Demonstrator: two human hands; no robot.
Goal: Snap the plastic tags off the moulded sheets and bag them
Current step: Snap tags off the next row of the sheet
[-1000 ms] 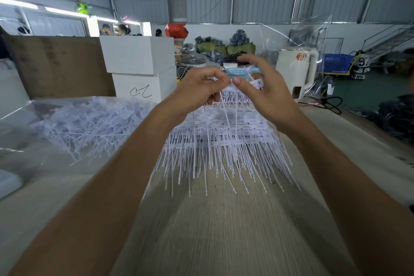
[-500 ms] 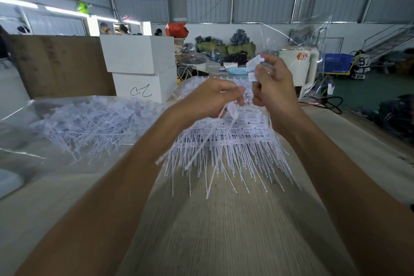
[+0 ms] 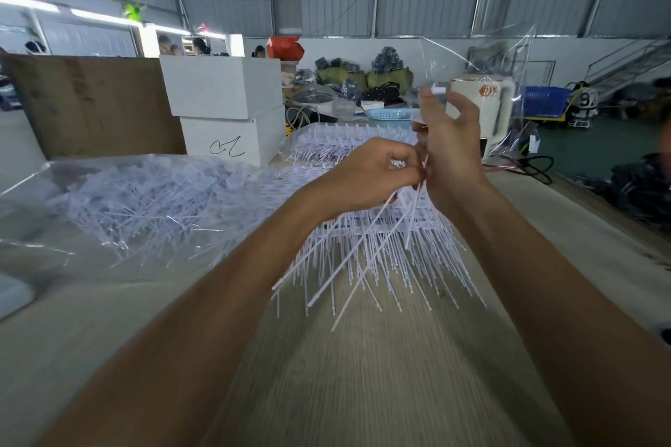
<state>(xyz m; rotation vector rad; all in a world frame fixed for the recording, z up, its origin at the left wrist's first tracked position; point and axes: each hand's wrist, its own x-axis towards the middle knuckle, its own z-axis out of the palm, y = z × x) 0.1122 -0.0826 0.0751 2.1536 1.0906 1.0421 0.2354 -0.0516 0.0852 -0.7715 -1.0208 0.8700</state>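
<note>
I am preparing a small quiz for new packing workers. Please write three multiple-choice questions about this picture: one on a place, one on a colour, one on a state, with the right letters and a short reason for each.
1. Where does the clear bag of loose tags lie?
A. to the person's left on the table
B. on the white boxes
C. on the floor

2. What colour is the basket behind the moulded sheets?
A. red
B. light blue
C. black

3. What are the hands doing?
A. both lie flat on the table
B. both pinch white plastic pieces
C. one holds scissors

Answers:
1 A, the bag lies left of the left forearm.
2 B, its lattice wall is light blue.
3 B, the left hand and right hand each pinch tags above the sheets.
</note>
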